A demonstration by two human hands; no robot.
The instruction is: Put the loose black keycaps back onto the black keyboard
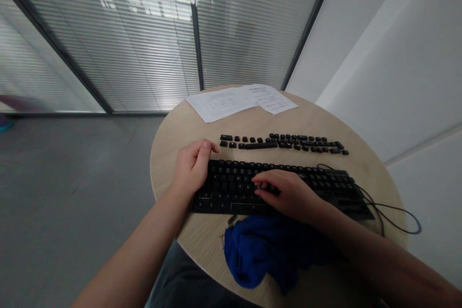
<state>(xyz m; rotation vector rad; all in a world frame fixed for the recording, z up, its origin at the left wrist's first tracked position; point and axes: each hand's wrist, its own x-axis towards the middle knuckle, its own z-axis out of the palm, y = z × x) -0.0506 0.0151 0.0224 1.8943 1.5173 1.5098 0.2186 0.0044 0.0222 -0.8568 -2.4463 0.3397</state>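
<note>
Black plastic kbd, full-size, lower rows partly w/o caps, lying lengthwise on your round light-wood desk. Your L hand: at kbd's L end, fingers loosely curled, thumb up, nothing seen in them. Your R hand: over kbd's middle, fingers bent toward thumb w/ tips close to the keys; can't tell if they grasp anything. Loose black keycaps, assorted sizes incl. one long bar: set out in rough rows just beyond kbd. White printed paper sheets, overlapping: at desk's far edge. Crumpled blue cloth: near side of kbd, partly under your R forearm. Small dark item, type unclear: between kbd and cloth. Thin black cable: looped at kbd's R end, reaching past desk edge.
</note>
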